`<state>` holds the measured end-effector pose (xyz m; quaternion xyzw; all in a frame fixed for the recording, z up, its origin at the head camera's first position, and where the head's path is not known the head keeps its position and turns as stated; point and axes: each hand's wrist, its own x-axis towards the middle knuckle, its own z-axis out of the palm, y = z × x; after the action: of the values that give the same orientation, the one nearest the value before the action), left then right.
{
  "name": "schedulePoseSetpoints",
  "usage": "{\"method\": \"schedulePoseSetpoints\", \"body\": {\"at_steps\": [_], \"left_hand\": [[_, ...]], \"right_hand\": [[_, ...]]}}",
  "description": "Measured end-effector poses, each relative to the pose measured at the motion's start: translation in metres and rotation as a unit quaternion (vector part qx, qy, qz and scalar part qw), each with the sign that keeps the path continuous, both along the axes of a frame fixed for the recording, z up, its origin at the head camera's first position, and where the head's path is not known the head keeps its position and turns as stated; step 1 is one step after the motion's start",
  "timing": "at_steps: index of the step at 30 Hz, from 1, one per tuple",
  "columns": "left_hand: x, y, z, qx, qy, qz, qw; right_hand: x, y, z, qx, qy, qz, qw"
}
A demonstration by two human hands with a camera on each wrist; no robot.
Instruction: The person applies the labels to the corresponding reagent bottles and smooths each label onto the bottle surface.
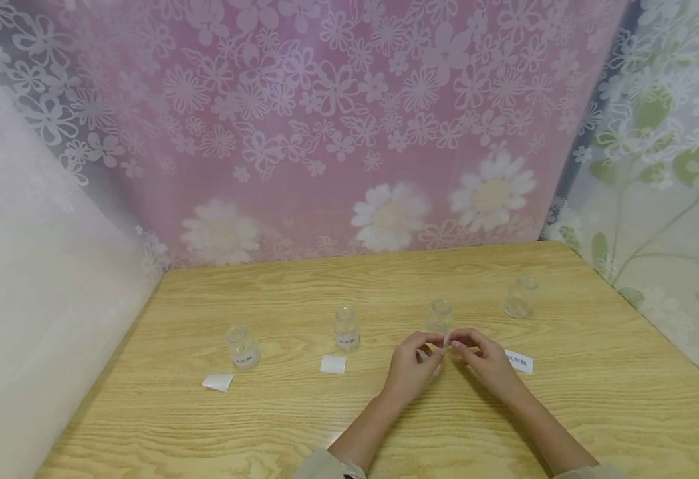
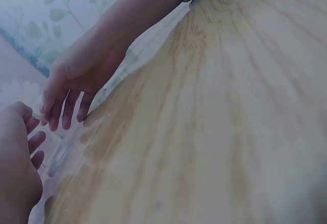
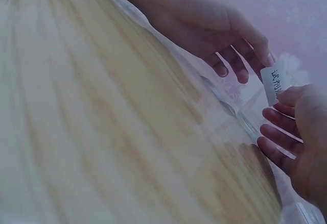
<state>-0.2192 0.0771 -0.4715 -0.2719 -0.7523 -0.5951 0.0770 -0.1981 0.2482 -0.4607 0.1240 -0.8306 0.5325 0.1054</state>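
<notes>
Both hands meet over the table in front of a clear glass jar (image 1: 441, 313). Between them is a small white label (image 3: 271, 85) with dark handwritten characters, seen nearly edge-on in the head view. My left hand (image 1: 410, 369) pinches one edge of it between thumb and fingertips. The thumb and forefinger of my right hand (image 1: 493, 366) pinch the opposite edge, the other fingers loosely bent. Below the left fingers a pale paper piece (image 1: 434, 367) shows, partly hidden. A written label (image 1: 519, 361) lies beside the right hand.
Two jars with labels stuck on them, the left jar (image 1: 243, 347) and the middle jar (image 1: 346, 328), stand to the left. Blank white papers (image 1: 218, 381) (image 1: 333, 364) lie before them. An unlabelled jar (image 1: 521, 297) stands back right. Floral curtains (image 1: 325, 133) surround the wooden table (image 1: 253, 432).
</notes>
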Motion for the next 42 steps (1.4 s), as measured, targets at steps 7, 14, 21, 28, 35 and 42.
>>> {"method": "schedulePoseSetpoints", "body": {"at_steps": [7,14,21,28,35,42], "left_hand": [[0.001,0.001,0.001,0.030,-0.026,0.020,0.9990],[0.000,0.002,0.003,0.039,-0.053,0.033,0.9973],[-0.003,0.004,0.003,0.027,-0.078,0.053,0.9952],[-0.006,0.006,0.000,0.040,-0.078,0.057,0.9945],[-0.008,0.006,0.001,0.021,-0.064,0.064,0.9957],[-0.010,0.007,0.002,-0.008,-0.060,0.094,0.9937]], "right_hand": [[-0.001,-0.002,0.002,-0.017,-0.001,-0.053,0.9985],[-0.002,-0.001,0.000,-0.003,0.013,-0.073,0.9972],[-0.004,0.000,-0.001,0.009,0.028,-0.074,0.9968],[-0.005,0.001,0.000,-0.010,0.016,-0.068,0.9975],[-0.006,0.001,0.004,-0.036,-0.017,-0.047,0.9981],[-0.007,0.004,0.009,-0.029,-0.053,-0.035,0.9975]]}}
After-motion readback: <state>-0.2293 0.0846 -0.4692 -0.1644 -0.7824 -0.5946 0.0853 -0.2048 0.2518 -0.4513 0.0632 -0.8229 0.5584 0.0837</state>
